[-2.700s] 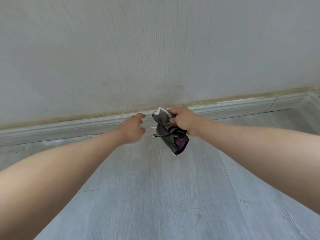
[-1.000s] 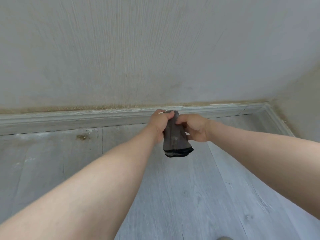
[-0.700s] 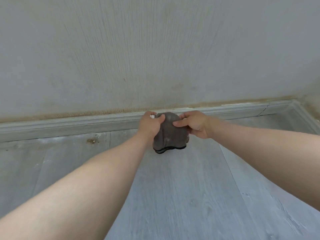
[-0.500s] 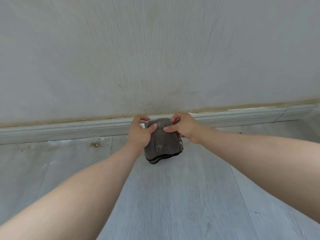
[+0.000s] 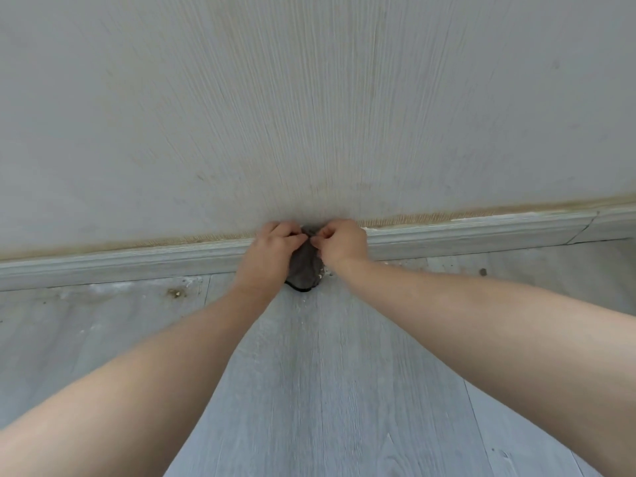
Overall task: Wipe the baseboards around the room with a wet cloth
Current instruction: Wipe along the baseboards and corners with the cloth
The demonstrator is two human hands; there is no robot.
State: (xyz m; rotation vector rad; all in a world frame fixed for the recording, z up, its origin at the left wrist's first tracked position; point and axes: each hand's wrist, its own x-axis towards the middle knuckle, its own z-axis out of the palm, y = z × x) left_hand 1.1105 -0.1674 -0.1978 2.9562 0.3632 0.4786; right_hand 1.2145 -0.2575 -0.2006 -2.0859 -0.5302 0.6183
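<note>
The wall (image 5: 309,98) fills the upper half of the frame; the grey plank floor (image 5: 327,373) fills the lower half. The baseboard (image 5: 481,232) runs across the middle, rising slightly toward the right edge, with a yellowish line along its top. A brown spot (image 5: 177,292) lies on the floor at centre left.

Both forearms converge at frame centre. The left hand (image 5: 270,249) and right hand (image 5: 340,244) each have fingers curled, pinching the upper edge of the dark grey cloth (image 5: 304,270), which hangs between them.

Change: half a second ago the cloth was spread wider and held just clear of the baseboard. It is now bunched narrower, the hands nearly touch, and the cloth appears pressed against the baseboard. Judgement: regripping is finished and a wiping stroke can begin here.
</note>
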